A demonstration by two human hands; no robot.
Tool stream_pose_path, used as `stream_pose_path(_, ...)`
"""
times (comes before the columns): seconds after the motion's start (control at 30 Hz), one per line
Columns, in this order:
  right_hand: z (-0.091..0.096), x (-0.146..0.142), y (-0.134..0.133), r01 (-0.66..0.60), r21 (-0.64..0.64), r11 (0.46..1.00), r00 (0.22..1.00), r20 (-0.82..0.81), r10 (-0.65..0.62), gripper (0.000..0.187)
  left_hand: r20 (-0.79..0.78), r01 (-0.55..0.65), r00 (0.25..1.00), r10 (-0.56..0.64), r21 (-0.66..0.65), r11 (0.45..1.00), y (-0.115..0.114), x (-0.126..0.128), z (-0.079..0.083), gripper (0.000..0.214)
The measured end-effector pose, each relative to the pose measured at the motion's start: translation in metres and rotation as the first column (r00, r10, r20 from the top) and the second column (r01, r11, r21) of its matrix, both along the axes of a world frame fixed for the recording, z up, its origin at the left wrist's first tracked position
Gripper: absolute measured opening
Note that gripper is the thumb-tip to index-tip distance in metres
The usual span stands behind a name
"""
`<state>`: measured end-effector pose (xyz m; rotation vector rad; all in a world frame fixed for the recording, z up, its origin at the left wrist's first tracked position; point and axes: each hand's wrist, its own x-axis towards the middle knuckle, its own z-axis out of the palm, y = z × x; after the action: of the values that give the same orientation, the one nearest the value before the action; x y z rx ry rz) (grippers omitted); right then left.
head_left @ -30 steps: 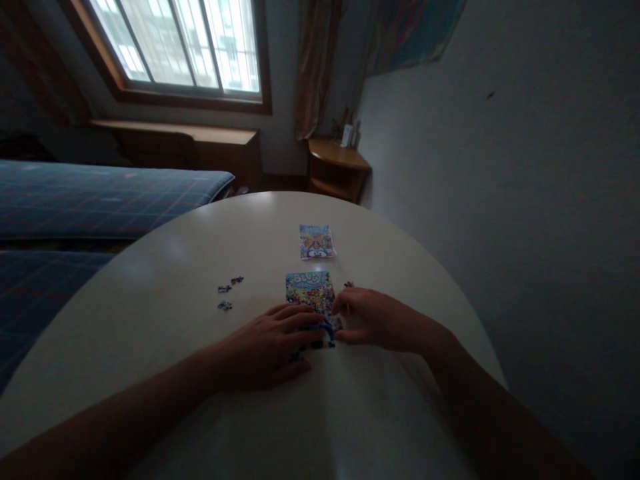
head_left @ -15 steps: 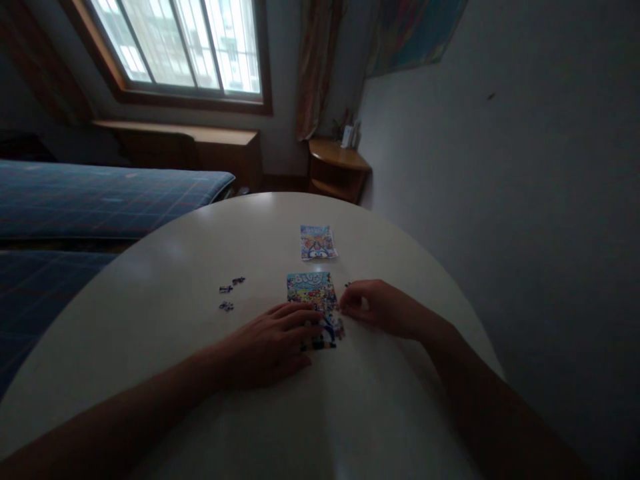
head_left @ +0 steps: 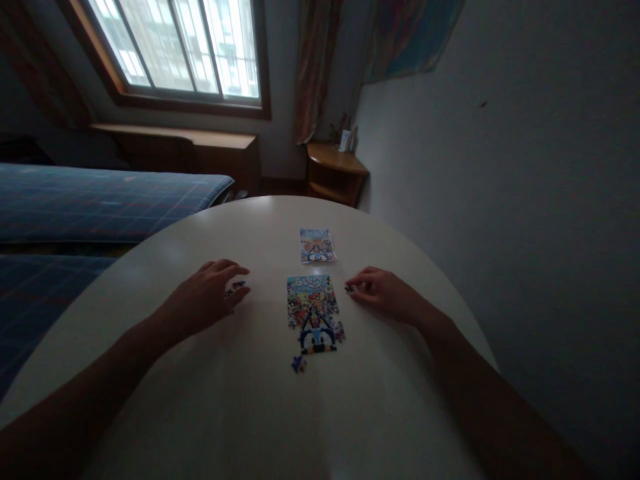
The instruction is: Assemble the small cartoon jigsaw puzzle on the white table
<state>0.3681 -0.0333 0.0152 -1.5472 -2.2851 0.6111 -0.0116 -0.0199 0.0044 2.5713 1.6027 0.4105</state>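
Observation:
A partly assembled jigsaw puzzle (head_left: 311, 300) with a blue cartoon dog face lies on the round table. Its lower left and right edges are uneven. At the left, my left hand (head_left: 207, 293) is open, thumb and fingers apart around a few loose puzzle pieces (head_left: 239, 285); the hand partly hides them. To the right of the puzzle, my right hand (head_left: 387, 293) has curled fingers, with thumb and index closed on a small dark puzzle piece (head_left: 349, 289) at the table top. One loose blue piece (head_left: 299, 364) rests just below the puzzle's lower left corner.
Beyond the puzzle lies a printed picture sheet (head_left: 317, 246) with the same design. The white round table (head_left: 260, 427) has a curved far edge. A blue plaid mattress (head_left: 110, 203) is to the left, a wooden corner shelf (head_left: 337, 157) behind, and a wall on the right.
My left hand has lifted off the puzzle and moved left to the loose pieces, uncovering the dog face and a loose blue piece. My right hand has shifted slightly up and right to a small piece.

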Motion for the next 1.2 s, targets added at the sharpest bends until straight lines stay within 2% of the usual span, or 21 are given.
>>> stream_pose_path(0.07, 0.001, 0.0, 0.001, 0.004, -0.012, 1.0, 1.0, -0.009, -0.004, 0.019, -0.033, -0.067, 0.997, 0.065, -0.088, 0.994, 0.006, -0.016, 0.003, 0.051)
stream_pose_path(0.23, 0.005, 0.002, 0.0, 0.035, -0.051, 0.998, 0.999, 0.035, -0.033, 0.014, -0.057, -0.098, 0.995, 0.084, -0.332, 0.938, 0.01, -0.036, 0.013, 0.057)
stream_pose_path(0.4, 0.009, 0.002, -0.002, 0.039, -0.067, 0.997, 0.998, 0.052, -0.035, 0.015, -0.058, -0.12, 0.993, 0.105, -0.403, 0.907, 0.01, -0.04, 0.018, 0.05)
stream_pose_path(0.5, 0.012, 0.0, -0.004, 0.055, -0.081, 0.995, 0.998, 0.046, -0.051, 0.014, -0.072, -0.168, 0.986, 0.152, -0.472, 0.865, 0.011, -0.042, 0.02, 0.049)
stream_pose_path(0.57, 0.013, -0.002, -0.005, 0.055, -0.105, 0.993, 0.998, 0.034, -0.051, 0.013, -0.072, -0.159, 0.987, 0.142, -0.502, 0.85, 0.011, -0.041, 0.022, 0.046)
stream_pose_path(0.73, 0.007, -0.001, -0.005, -0.004, -0.109, 0.994, 0.999, -0.042, -0.001, 0.017, -0.072, -0.088, 0.995, 0.062, -0.431, 0.898, 0.008, -0.027, 0.022, 0.031)
stream_pose_path(0.9, 0.01, -0.005, -0.007, -0.082, -0.099, 0.992, 0.99, -0.122, 0.07, 0.028, -0.025, -0.051, 0.999, 0.045, -0.358, 0.932, 0.004, -0.013, 0.013, 0.03)
stream_pose_path(1.1, 0.017, -0.012, -0.011, -0.116, -0.125, 0.985, 0.983, -0.157, 0.095, 0.026, -0.011, -0.054, 0.999, 0.052, -0.263, 0.963, 0.002, 0.001, 0.006, 0.026)
stream_pose_path(1.2, 0.019, -0.014, -0.011, -0.123, -0.137, 0.983, 0.981, -0.166, 0.1, 0.025, 0.004, -0.039, 0.999, 0.04, -0.153, 0.987, -0.006, 0.016, 0.004, 0.025)
